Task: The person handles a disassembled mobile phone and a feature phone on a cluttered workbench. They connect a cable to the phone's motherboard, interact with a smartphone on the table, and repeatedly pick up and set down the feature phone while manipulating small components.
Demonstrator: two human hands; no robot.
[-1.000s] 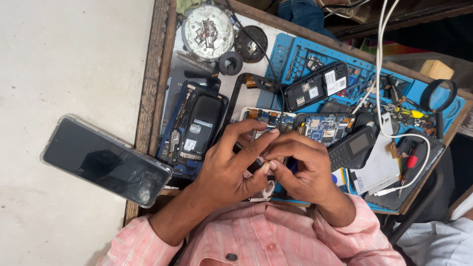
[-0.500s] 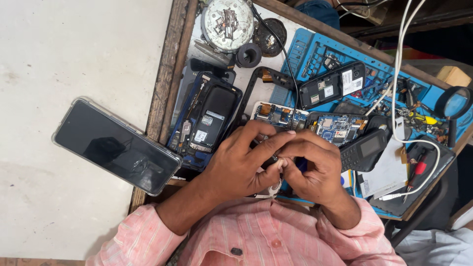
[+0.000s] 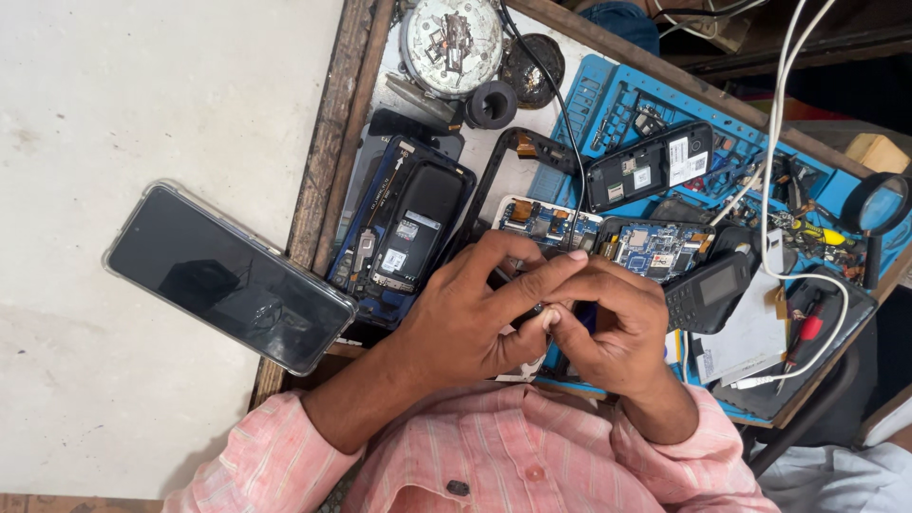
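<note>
Between our fingertips sits a small dark part, pinched low over the near edge of the blue work mat, just in front of the bare circuit board. Our left hand closes on it from the left, forefinger stretched across the top; our right hand curls in from the other side, fingers bent tight against the same part.

Compared with half a second ago, both hands keep the same clasp, and the left forefinger lies a little further over the right knuckles. The whole bench sits slightly lower and more to the right in view, so the head has shifted, not the things on it.

What the part is we cannot tell: the fingers cover nearly all of it, and only a dark sliver and a touch of blue show between them. The glass-fronted phone lies well apart on the pale surface to the left. An opened phone body rests beside our left hand, a small keypad handset just beside our right. The magnifier is cut off by the right edge, and the white cable runs out of the top.
</note>
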